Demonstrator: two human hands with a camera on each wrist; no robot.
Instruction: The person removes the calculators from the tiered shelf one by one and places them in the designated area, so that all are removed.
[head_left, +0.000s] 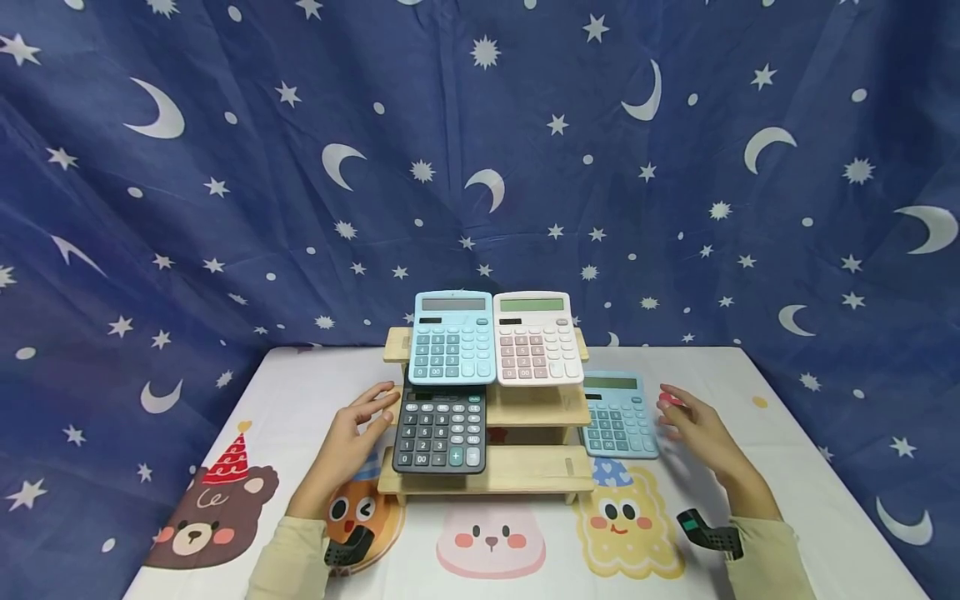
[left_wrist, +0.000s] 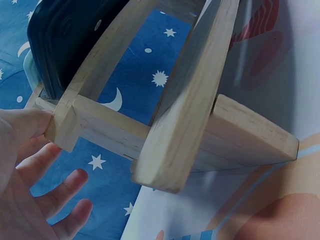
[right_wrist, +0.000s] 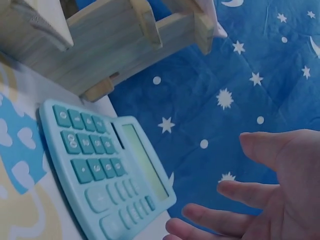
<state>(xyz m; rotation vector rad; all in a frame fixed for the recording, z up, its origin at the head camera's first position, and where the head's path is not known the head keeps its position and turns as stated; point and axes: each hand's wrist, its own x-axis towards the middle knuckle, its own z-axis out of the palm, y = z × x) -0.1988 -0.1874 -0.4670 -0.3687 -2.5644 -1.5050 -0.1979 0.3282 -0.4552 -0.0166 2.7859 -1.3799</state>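
Right hand [head_left: 702, 427] hangs loose, fingers released, right by the blue calculator [head_left: 626, 421] that's lying between the wooden rack [head_left: 536, 468] and the desk's [head_left: 697, 364] right edge. Left hand [head_left: 351, 435] is relaxed too, on the rack's desk-left-edge side, can't tell if it's touching.

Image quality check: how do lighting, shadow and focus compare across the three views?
Head view: bright, with key labels on the black calculator readable and a soft shadow beside the right forearm; left wrist view: dimmer and bluish, the tablecloth beside the wooden rack in grey shade; right wrist view: likewise dim and blue-tinted, digits on the blue calculator slightly soft; no strong glare in any view.
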